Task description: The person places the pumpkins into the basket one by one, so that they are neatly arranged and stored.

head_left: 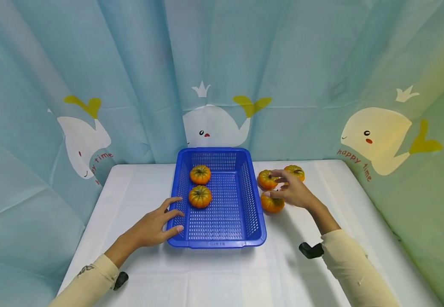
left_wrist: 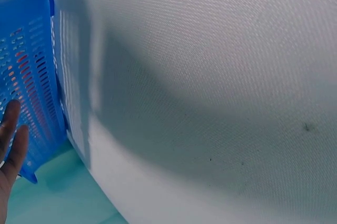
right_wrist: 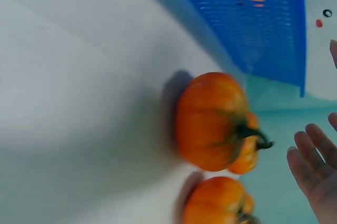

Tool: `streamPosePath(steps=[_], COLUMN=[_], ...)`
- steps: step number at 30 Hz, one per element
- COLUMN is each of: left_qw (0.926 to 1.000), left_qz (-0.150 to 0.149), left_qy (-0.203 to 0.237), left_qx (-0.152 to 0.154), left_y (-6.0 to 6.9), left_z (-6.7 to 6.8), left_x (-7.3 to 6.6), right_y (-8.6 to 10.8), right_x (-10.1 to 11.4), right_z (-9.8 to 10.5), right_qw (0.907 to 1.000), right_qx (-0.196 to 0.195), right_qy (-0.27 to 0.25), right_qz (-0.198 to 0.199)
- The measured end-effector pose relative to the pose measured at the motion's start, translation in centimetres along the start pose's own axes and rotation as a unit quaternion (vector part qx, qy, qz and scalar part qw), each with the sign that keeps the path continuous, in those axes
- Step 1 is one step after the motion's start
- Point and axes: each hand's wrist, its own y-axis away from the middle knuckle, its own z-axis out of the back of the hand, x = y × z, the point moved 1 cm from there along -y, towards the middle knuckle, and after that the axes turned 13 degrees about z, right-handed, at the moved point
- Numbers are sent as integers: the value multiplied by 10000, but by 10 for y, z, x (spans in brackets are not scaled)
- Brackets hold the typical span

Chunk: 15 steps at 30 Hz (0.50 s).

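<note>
A blue plastic basket with perforated walls holds two small orange pumpkins, one behind the other, along its left side. My left hand is at the basket's left rim with spread fingers; whether they touch it I cannot tell. To the right of the basket, my right hand hovers over a group of pumpkins, its fingers apart and holding nothing. The nearest pumpkin lies below the thumb, another beneath the fingertips, and a third farther back. In the right wrist view a stemmed pumpkin stands beside the basket.
A white cloth-covered table carries everything. Behind and at both sides hangs a light blue curtain printed with whales, close to the table's back edge. Black wrist devices show at the left and right sleeves.
</note>
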Motion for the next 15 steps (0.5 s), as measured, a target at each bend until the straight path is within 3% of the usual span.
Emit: streamPosePath(steps=[6, 15], left_qw=[10000, 10000], left_qz=[-43, -19], left_qy=[-4, -20], left_qx=[-32, -26], left_y=[0, 0], left_z=[0, -1], left_x=[0, 2], right_y=[13, 16], right_x=[-19, -35], right_z=[-6, -20], right_qw=[9993, 9985], right_qx=[90, 251], right_qy=[-62, 264], right_qz=[-353, -398])
